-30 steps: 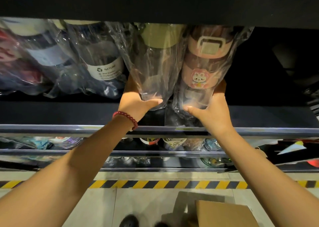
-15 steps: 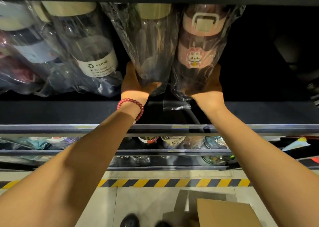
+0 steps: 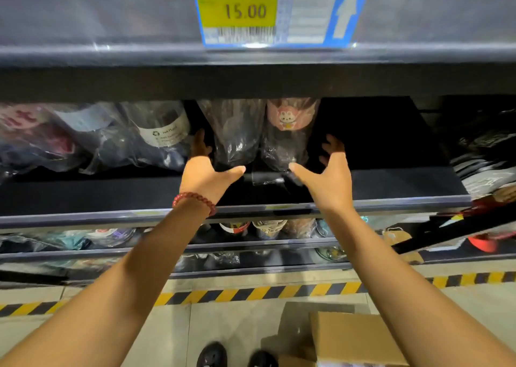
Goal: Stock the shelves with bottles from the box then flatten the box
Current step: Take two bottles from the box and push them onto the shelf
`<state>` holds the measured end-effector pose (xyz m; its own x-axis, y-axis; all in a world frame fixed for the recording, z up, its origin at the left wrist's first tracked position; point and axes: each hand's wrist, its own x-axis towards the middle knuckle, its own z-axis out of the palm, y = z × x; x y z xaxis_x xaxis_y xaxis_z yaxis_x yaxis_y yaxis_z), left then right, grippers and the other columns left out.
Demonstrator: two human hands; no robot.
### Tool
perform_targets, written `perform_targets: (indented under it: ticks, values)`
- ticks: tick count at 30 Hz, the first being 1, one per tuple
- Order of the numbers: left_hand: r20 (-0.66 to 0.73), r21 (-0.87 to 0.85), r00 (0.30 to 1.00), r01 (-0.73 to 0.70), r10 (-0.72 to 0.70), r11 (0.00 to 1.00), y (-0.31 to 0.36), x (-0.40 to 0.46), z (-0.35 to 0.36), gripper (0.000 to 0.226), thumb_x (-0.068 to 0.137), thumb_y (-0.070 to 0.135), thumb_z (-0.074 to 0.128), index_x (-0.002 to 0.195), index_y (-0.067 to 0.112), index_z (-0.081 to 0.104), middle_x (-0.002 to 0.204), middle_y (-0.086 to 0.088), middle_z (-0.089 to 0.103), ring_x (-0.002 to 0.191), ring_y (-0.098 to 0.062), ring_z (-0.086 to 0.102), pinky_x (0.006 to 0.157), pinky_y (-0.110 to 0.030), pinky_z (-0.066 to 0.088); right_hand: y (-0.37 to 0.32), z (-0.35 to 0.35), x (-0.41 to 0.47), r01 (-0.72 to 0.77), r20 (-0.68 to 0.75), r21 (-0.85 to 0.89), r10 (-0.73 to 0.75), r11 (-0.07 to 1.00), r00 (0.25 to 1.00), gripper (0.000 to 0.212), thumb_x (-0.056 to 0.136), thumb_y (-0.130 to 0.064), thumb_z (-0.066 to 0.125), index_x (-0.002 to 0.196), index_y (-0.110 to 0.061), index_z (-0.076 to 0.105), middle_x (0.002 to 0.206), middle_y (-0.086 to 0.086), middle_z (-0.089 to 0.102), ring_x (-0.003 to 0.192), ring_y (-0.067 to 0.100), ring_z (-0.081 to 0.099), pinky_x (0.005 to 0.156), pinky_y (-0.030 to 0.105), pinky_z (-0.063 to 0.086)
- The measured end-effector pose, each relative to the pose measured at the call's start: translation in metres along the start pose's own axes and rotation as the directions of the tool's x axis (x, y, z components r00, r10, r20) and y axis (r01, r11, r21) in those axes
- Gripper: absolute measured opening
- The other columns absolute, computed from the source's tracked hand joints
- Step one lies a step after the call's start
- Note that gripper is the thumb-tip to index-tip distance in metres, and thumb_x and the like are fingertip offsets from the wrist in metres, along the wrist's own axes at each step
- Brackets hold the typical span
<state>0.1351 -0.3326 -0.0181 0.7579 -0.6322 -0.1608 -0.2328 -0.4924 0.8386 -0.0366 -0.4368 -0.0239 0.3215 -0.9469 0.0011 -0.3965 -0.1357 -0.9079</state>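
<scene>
Two plastic-wrapped bottles stand side by side on the dark metal shelf (image 3: 391, 183), a dark clear one (image 3: 236, 132) just beyond the left hand (image 3: 205, 175) and one with a pink rabbit label (image 3: 290, 132) just beyond the right hand (image 3: 331, 176). Both hands are released, fingers spread, gripping nothing. The brown cardboard box (image 3: 354, 338) sits on the floor below the right forearm.

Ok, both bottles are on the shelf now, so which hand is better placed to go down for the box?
Right, probably. The cardboard box sits on the floor under the right arm, and the right hand is open beside the rabbit bottle. The left hand is open too, but farther over.
</scene>
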Motion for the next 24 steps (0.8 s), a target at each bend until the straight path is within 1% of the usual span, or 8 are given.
perform_targets:
  ticks: [3, 7, 11, 14, 17, 19, 21, 24]
  values:
    - [0.182, 0.246, 0.977, -0.152, 0.109, 0.957, 0.007, -0.051, -0.03, 0.083, 0.07, 0.028, 0.082, 0.138, 0.014, 0.037, 0.135, -0.003, 0.05, 0.126, -0.023, 0.047, 0.099, -0.029, 0.04, -0.013, -0.034, -0.051, -0.03, 0.109, -0.177, 0.05, 0.984, 0.993, 0.075, 0.08, -0.029, 0.075, 0.142, -0.018, 0.035, 0.144, 0.001, 0.041, 0.129, 0.017, 0.041, 0.1, 0.028, 0.035]
    - [0.429, 0.513, 0.879, -0.425, 0.206, 0.746, 0.013, -0.126, -0.064, 0.098, 0.074, 0.051, 0.071, 0.15, 0.029, 0.014, 0.151, 0.0, 0.031, 0.138, -0.023, 0.028, 0.113, -0.035, 0.025, -0.035, -0.088, -0.136, 0.162, 0.232, -0.45, -0.06, 0.878, 0.971, 0.068, 0.078, -0.024, 0.077, 0.136, -0.012, 0.044, 0.138, 0.007, 0.048, 0.127, 0.025, 0.044, 0.102, 0.023, 0.031]
    - [0.598, 0.531, 0.74, -0.654, 0.31, 0.538, 0.016, -0.188, -0.075, 0.1, 0.075, 0.071, 0.054, 0.149, 0.033, -0.002, 0.157, 0.009, 0.011, 0.143, -0.014, 0.01, 0.114, -0.025, 0.003, -0.038, -0.131, -0.22, 0.198, 0.282, -0.709, 0.016, 0.677, 0.959, 0.078, 0.087, -0.044, 0.062, 0.149, -0.019, 0.023, 0.154, 0.003, 0.024, 0.143, 0.024, 0.018, 0.117, 0.033, 0.018]
    - [0.639, 0.455, 0.685, -0.704, 0.351, 0.545, 0.016, -0.213, -0.073, 0.102, 0.074, 0.076, 0.048, 0.147, 0.037, -0.011, 0.157, 0.014, -0.004, 0.143, -0.011, 0.0, 0.113, -0.023, -0.002, -0.038, -0.144, -0.277, 0.096, 0.216, -0.799, 0.134, 0.593, 0.967, 0.079, 0.09, -0.052, 0.05, 0.151, -0.026, 0.006, 0.158, -0.004, 0.006, 0.145, 0.022, 0.006, 0.117, 0.038, 0.016]
    - [0.74, 0.341, 0.549, -0.804, 0.388, 0.488, 0.014, -0.223, -0.064, 0.105, 0.072, 0.077, 0.051, 0.148, 0.035, -0.008, 0.157, 0.011, 0.0, 0.144, -0.012, 0.001, 0.117, -0.027, 0.003, -0.041, -0.138, -0.327, -0.058, 0.083, -0.819, 0.218, 0.57, 0.972, 0.08, 0.09, -0.055, 0.047, 0.15, -0.026, 0.003, 0.158, -0.004, 0.002, 0.145, 0.022, 0.006, 0.116, 0.039, 0.014]
    - [0.839, 0.264, 0.399, -0.893, 0.371, 0.364, 0.017, -0.228, -0.059, 0.106, 0.07, 0.078, 0.051, 0.146, 0.037, -0.01, 0.157, 0.009, 0.002, 0.145, -0.013, 0.002, 0.118, -0.031, 0.009, -0.049, -0.13, -0.354, -0.185, -0.038, -0.822, 0.272, 0.538, 0.961, 0.085, 0.08, -0.051, 0.063, 0.148, -0.017, 0.025, 0.154, 0.007, 0.025, 0.139, 0.031, 0.029, 0.112, 0.043, 0.029]
    - [0.898, 0.184, 0.255, -0.958, 0.359, 0.22, 0.024, -0.235, -0.06, 0.11, 0.062, 0.079, 0.056, 0.15, 0.032, 0.008, 0.156, 0.004, 0.019, 0.143, -0.018, 0.018, 0.116, -0.035, 0.021, -0.05, -0.119, -0.381, -0.299, -0.186, -0.763, 0.247, 0.573, 0.951, 0.081, 0.063, -0.043, 0.082, 0.131, -0.009, 0.055, 0.134, 0.016, 0.054, 0.119, 0.039, 0.054, 0.095, 0.047, 0.048]
    - [0.928, 0.063, 0.102, -0.991, 0.358, 0.119, 0.024, -0.246, -0.066, 0.111, 0.051, 0.077, 0.067, 0.144, 0.027, 0.035, 0.144, -0.002, 0.044, 0.132, -0.024, 0.043, 0.104, -0.042, 0.041, -0.056, -0.098, -0.418, -0.455, -0.352, -0.716, 0.288, 0.53, 0.89, 0.085, 0.047, -0.043, 0.09, 0.12, -0.009, 0.065, 0.12, 0.016, 0.064, 0.104, 0.038, 0.064, 0.08, 0.046, 0.056]
